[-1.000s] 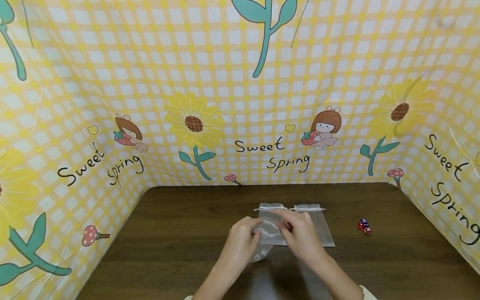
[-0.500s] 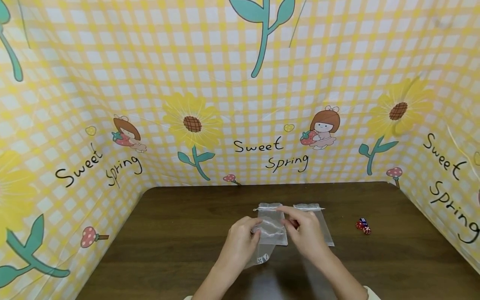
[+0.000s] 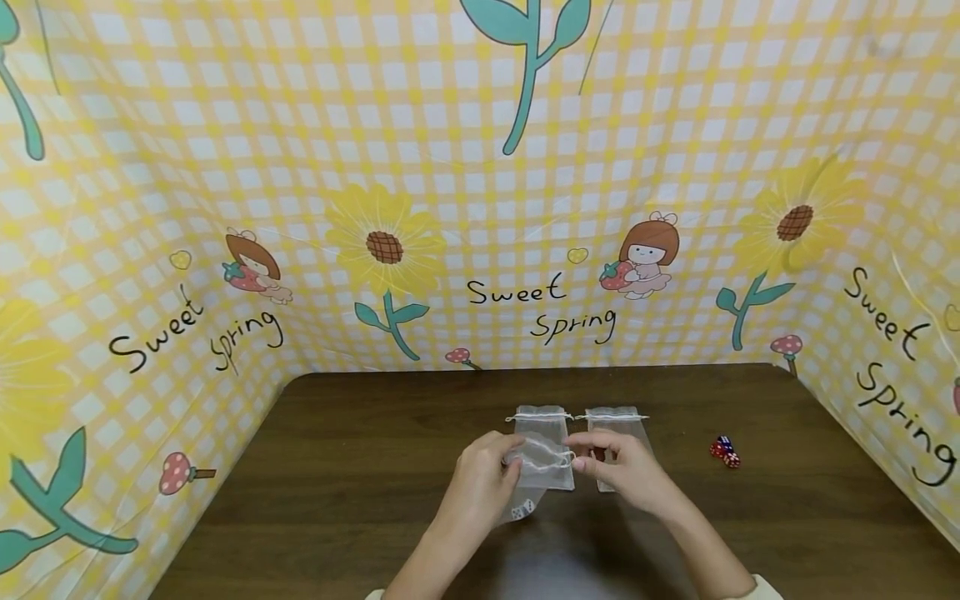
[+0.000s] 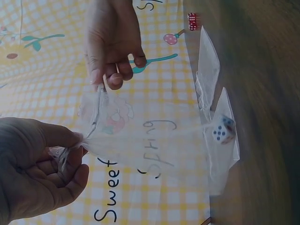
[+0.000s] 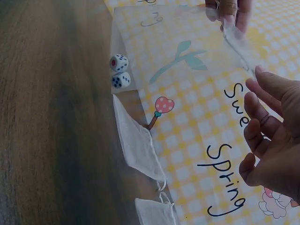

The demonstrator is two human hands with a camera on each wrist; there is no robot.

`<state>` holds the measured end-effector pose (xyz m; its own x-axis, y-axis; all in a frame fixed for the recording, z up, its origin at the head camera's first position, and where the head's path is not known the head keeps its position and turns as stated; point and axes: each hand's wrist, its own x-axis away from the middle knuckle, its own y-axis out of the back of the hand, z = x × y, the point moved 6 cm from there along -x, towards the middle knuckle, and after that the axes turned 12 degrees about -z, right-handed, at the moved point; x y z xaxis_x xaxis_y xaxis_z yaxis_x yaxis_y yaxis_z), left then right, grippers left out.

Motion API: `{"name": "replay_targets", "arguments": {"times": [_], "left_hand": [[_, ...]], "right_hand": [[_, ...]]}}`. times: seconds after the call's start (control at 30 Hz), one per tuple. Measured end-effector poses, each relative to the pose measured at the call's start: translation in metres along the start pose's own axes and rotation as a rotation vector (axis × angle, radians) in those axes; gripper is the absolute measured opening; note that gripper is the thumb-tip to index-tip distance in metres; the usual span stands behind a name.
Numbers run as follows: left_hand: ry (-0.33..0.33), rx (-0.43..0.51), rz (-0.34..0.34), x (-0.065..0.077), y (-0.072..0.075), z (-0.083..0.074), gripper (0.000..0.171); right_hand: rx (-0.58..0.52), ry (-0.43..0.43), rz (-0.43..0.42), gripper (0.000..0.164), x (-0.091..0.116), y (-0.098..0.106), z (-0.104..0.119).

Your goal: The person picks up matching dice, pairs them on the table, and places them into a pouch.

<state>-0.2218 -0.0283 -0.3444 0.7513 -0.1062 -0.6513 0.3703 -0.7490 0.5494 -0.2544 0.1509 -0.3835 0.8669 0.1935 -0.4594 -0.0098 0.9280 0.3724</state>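
Observation:
A sheer white drawstring bag hangs between my two hands above the table. My left hand pinches its gathered upper part between thumb and fingers. At the other end of the bag's mouth, my right hand pinches the drawstring between thumb and index finger, the other fingers loosely bent. Two white dice with dark pips lie in the bag's bottom corner, visible through the mesh. In the left wrist view, the right hand is above the bag and the left hand below.
Two more sheer drawstring bags lie flat behind the hands: one at left, one at right. A small cluster of red and blue dice sits on the dark wooden table to the right. A checked cloth surrounds the back and sides.
My right hand has shifted right, its index finger coming down from across the bag to the drawstring near the thumb. The left hand stays nearly still. The white dice have come into view.

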Motion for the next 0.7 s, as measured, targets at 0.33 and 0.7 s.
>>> {"name": "replay_targets", "arguments": {"times": [0.33,0.7], "left_hand": [[0.001,0.004,0.006,0.000,0.000,-0.002,0.021],[0.059,0.062,0.118,0.002,-0.003,0.000,0.027]], "right_hand": [[-0.012,0.076,-0.036,0.013,0.002,-0.002,0.009],[-0.037,0.100,-0.157,0.009,0.001,0.007,0.012]]}}
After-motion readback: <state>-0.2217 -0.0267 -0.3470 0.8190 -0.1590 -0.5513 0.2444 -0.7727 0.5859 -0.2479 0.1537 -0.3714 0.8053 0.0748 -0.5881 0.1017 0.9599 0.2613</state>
